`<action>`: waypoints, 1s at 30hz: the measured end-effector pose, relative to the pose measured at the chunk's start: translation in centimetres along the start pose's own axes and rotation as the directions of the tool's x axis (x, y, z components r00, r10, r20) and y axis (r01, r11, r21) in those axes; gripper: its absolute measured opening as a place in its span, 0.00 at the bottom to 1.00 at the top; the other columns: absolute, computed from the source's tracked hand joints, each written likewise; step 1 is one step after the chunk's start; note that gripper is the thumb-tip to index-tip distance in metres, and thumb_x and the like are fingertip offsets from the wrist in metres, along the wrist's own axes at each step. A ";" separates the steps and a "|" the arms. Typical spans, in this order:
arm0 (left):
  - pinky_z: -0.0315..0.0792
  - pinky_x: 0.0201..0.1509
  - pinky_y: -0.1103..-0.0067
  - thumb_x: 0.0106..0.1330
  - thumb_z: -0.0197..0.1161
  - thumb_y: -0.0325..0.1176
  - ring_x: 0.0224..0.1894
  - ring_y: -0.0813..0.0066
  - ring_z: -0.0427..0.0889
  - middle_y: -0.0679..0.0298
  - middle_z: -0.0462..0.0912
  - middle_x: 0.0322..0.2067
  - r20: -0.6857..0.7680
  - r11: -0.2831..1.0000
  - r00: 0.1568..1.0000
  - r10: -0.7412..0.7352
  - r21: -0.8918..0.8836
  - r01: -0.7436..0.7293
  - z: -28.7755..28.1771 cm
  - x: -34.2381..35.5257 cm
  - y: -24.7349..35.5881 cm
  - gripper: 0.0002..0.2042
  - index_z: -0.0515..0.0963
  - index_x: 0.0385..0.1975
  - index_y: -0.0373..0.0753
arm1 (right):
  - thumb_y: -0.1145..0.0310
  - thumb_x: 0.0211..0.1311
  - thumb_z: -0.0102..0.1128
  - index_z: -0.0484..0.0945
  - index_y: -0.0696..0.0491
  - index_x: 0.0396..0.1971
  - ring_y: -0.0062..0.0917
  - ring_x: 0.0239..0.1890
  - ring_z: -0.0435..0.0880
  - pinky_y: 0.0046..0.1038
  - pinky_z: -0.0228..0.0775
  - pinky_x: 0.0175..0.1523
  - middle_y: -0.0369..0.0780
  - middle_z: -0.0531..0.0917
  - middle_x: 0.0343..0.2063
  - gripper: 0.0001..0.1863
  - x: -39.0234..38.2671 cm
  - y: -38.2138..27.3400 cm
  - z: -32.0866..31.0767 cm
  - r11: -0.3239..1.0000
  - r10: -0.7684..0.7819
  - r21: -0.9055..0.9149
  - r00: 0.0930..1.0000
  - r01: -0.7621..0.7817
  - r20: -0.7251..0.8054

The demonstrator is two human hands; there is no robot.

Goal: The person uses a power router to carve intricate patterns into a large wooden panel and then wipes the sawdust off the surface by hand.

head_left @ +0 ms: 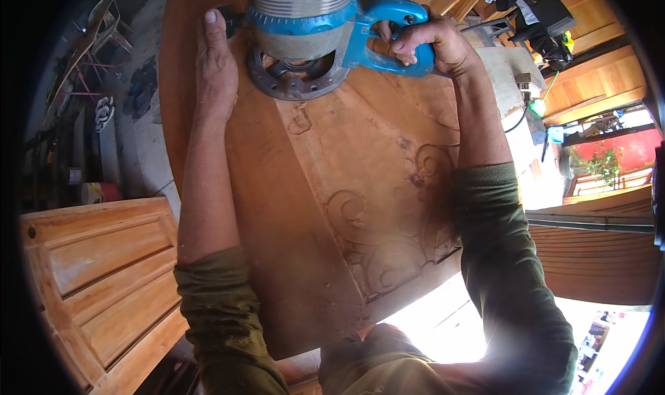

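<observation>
A blue and grey wood router (298,42) stands upright on a brown wooden door panel (277,208), its round base ring on the panel's surface near the far end. My right hand (443,45) is closed round the router's blue loop handle, with the fingers curled through the opening. On the other side, my left hand (217,66) is closed at the dark side knob (235,22), thumb up; its other fingers are mostly hidden. Carved scrolls (388,222) cover the near right part of the panel. The bit inside the base cannot be made out.
A panelled wooden door (111,277) leans at the lower left. A chair (104,31) stands at the far left. More wooden doors (596,76) are at the right, beside a grey bench (506,76) with a dark cable. Bright sunlight washes out the near right.
</observation>
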State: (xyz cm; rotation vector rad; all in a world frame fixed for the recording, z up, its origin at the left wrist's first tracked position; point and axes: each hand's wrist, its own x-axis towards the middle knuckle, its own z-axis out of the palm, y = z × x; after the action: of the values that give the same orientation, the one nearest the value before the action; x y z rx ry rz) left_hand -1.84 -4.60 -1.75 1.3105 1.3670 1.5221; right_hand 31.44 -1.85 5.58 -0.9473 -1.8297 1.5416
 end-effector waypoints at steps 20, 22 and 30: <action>0.57 0.81 0.65 0.74 0.36 0.76 0.77 0.55 0.66 0.45 0.61 0.77 -0.074 0.999 0.997 0.000 -0.043 -0.003 -0.6 0.3 -0.8 0.51 0.51 0.80 0.34 | 0.69 0.55 0.69 0.79 0.55 0.25 0.16 0.21 0.73 0.21 0.63 0.32 0.34 0.76 0.17 0.07 2.2 0.2 0.3 1.000 -0.016 -0.008 0.999 0.017 0.043; 0.60 0.79 0.64 0.72 0.38 0.77 0.74 0.55 0.71 0.44 0.64 0.74 -0.046 1.000 0.999 0.004 0.011 -0.003 -0.5 0.0 -0.4 0.52 0.51 0.80 0.33 | 0.69 0.54 0.69 0.79 0.55 0.25 0.17 0.21 0.74 0.21 0.63 0.33 0.35 0.77 0.17 0.07 2.0 0.1 -0.2 1.000 -0.016 -0.017 0.998 0.017 0.056; 0.61 0.78 0.65 0.73 0.39 0.77 0.74 0.54 0.71 0.45 0.65 0.74 0.013 0.997 0.997 0.077 0.028 -0.077 0.0 0.1 0.1 0.53 0.52 0.79 0.31 | 0.69 0.53 0.69 0.80 0.57 0.26 0.17 0.22 0.74 0.22 0.63 0.33 0.35 0.77 0.17 0.07 1.4 0.2 -1.2 1.000 -0.019 -0.021 1.000 0.019 0.024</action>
State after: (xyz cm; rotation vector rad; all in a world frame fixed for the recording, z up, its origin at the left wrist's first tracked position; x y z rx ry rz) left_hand -1.90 -4.51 -1.64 1.4015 1.3491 1.5489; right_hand 31.63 -0.03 5.59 -0.9225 -1.8697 1.5308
